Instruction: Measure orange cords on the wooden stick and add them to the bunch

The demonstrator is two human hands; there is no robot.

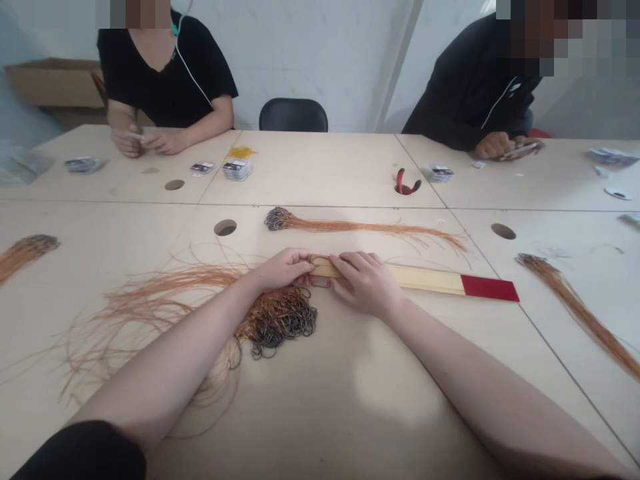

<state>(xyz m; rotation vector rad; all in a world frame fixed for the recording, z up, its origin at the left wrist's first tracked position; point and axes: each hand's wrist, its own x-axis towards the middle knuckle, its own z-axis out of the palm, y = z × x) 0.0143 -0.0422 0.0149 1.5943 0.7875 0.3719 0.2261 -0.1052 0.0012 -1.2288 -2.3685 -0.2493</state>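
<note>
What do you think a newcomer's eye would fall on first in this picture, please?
Probably the tangled heap of orange strands with dark ends, spread on the table to both sides of the left forearm. Next, the long pale strip with its red end pointing right, the left hand at its other end and the right hand over it. Farther off, red-and-black tool handles jut up.

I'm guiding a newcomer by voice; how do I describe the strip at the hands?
On the pale table, find the left hand and right hand. The long strip runs rightward beyond the right hand. Unlike the orange bundles, it's flat, cream, with a red end.
</note>
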